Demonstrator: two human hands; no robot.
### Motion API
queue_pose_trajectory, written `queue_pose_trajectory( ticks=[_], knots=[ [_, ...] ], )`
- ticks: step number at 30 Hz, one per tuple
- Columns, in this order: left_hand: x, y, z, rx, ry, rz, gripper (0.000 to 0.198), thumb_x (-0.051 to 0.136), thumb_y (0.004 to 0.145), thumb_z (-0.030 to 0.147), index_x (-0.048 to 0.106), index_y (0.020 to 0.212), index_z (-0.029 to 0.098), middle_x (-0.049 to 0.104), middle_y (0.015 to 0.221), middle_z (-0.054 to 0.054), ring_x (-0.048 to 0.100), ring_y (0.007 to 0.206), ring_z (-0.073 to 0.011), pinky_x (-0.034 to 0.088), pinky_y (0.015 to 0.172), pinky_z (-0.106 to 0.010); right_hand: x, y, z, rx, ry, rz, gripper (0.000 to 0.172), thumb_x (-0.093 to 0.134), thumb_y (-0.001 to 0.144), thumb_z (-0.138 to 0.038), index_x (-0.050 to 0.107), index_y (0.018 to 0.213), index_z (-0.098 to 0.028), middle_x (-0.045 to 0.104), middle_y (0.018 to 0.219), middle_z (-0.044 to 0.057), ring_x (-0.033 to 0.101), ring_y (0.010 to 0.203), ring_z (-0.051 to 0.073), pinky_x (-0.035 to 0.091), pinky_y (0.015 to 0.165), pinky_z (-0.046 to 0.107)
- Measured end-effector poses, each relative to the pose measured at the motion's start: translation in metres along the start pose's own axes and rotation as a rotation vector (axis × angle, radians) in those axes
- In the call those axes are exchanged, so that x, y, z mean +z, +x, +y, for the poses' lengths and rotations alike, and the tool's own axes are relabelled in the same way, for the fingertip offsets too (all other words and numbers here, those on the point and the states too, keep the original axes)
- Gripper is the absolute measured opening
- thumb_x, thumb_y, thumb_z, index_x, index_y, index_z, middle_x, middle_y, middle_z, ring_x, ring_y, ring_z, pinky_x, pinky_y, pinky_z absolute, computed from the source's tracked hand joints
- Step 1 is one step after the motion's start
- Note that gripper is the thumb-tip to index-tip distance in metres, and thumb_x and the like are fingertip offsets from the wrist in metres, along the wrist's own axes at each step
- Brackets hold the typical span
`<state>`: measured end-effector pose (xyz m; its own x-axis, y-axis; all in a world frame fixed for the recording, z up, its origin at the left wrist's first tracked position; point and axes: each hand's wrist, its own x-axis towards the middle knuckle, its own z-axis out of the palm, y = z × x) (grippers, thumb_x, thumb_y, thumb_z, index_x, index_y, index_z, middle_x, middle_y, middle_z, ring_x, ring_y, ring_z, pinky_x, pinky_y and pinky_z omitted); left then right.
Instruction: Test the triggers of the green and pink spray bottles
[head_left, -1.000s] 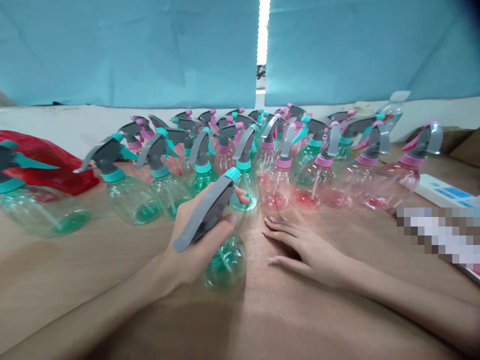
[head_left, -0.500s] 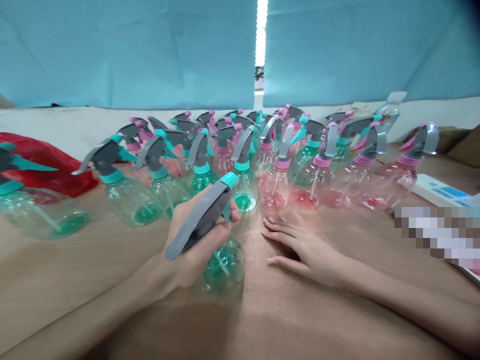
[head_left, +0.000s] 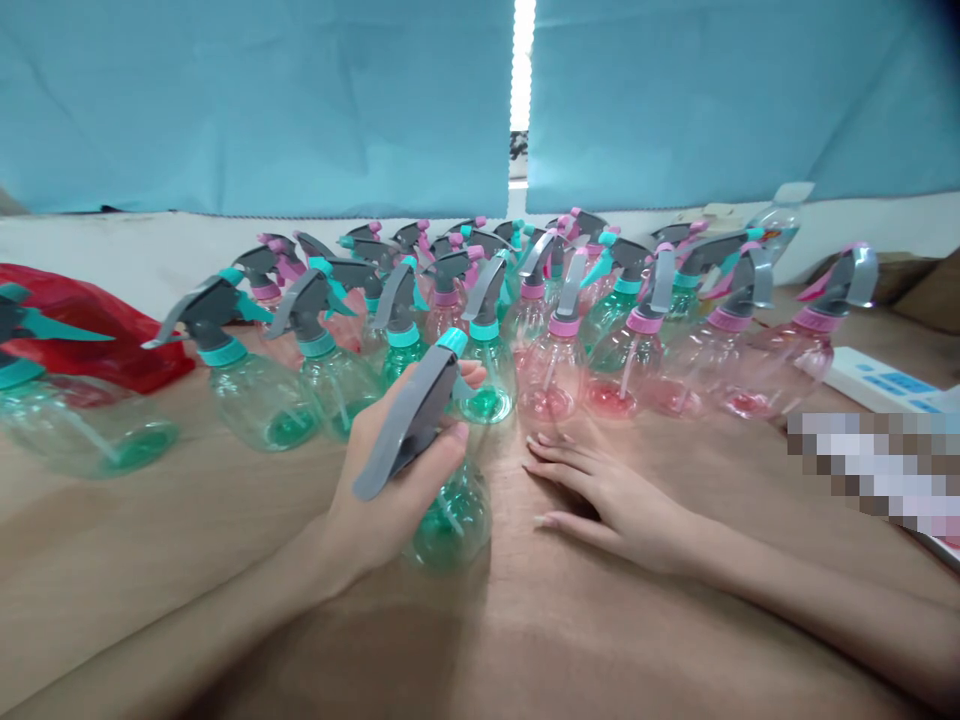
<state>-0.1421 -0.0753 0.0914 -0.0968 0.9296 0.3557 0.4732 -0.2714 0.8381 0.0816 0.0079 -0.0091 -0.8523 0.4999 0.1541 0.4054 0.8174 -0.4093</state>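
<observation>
My left hand point(head_left: 390, 470) is wrapped round the grey trigger head of a green spray bottle point(head_left: 448, 512) that stands on the wooden table point(head_left: 225, 560); its teal nozzle points away from me. My right hand point(head_left: 600, 495) lies flat on the table just right of that bottle, fingers stretched out, holding nothing. Right behind both hands stand several more spray bottles, green ones point(head_left: 255, 390) on the left and pink ones point(head_left: 555, 375) on the right.
A red plastic bag point(head_left: 90, 330) lies at the far left behind a green bottle point(head_left: 75, 420). A white remote-like device point(head_left: 885, 385) rests at the right edge. Blue curtains point(head_left: 262, 100) hang behind the table.
My left hand squeezed the trigger, tipping the spray head down, then let it back up. The right hand has stayed flat on the table.
</observation>
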Motion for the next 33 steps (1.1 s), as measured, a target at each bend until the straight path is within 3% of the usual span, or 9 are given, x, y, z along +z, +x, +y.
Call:
queue_pose_trajectory(
  ticks=[2, 6, 18, 28, 33],
  knots=[
    [-0.0002, 0.0005, -0.0003, 0.006, -0.005, 0.001, 0.037, 0.056, 0.078, 0.017, 0.058, 0.114, 0.021, 0.064, 0.098, -0.001, 0.047, 0.058, -0.0094, 0.042, 0.057, -0.026, -0.0001, -0.0001, -0.0001, -0.001, 0.012, 0.011, 0.064, 0.047, 0.093, -0.059, 0.049, 0.14, -0.016, 0.044, 0.15, 0.012, 0.036, 0.14, 0.029, 0.032, 0.114, 0.049],
    [-0.0003, 0.0003, -0.0006, -0.006, -0.006, -0.029, 0.037, 0.055, 0.08, 0.018, 0.058, 0.117, 0.022, 0.061, 0.08, 0.003, 0.04, 0.052, -0.0094, 0.037, 0.052, -0.026, -0.0004, -0.0005, -0.0003, 0.001, 0.014, 0.012, 0.064, 0.047, 0.093, -0.059, 0.049, 0.14, -0.015, 0.044, 0.15, 0.012, 0.036, 0.14, 0.029, 0.032, 0.114, 0.049],
    [-0.001, -0.0013, 0.0003, -0.02, 0.019, -0.024, 0.036, 0.055, 0.079, 0.019, 0.058, 0.114, 0.023, 0.049, 0.064, 0.005, 0.037, 0.05, -0.011, 0.035, 0.05, -0.026, -0.0011, -0.0003, -0.0012, -0.003, 0.012, 0.013, 0.063, 0.047, 0.093, -0.059, 0.05, 0.14, -0.016, 0.045, 0.149, 0.013, 0.038, 0.139, 0.029, 0.033, 0.113, 0.05],
    [0.0009, 0.0015, 0.0064, -0.025, 0.027, -0.015, 0.032, 0.055, 0.078, 0.02, 0.058, 0.11, 0.022, 0.056, 0.075, 0.002, 0.041, 0.054, -0.0119, 0.036, 0.052, -0.028, -0.0002, -0.0005, -0.0005, -0.014, 0.051, 0.044, 0.059, 0.049, 0.093, -0.056, 0.049, 0.141, -0.021, 0.045, 0.148, 0.012, 0.039, 0.138, 0.03, 0.033, 0.112, 0.053],
    [0.0004, 0.0017, 0.0059, -0.023, 0.036, -0.028, 0.033, 0.055, 0.078, 0.02, 0.058, 0.111, 0.022, 0.059, 0.08, 0.001, 0.043, 0.055, -0.0117, 0.039, 0.054, -0.028, -0.001, -0.0006, -0.0013, -0.004, 0.035, 0.02, 0.062, 0.048, 0.093, -0.058, 0.05, 0.14, -0.017, 0.045, 0.149, 0.012, 0.037, 0.139, 0.029, 0.032, 0.113, 0.051]
  ],
)
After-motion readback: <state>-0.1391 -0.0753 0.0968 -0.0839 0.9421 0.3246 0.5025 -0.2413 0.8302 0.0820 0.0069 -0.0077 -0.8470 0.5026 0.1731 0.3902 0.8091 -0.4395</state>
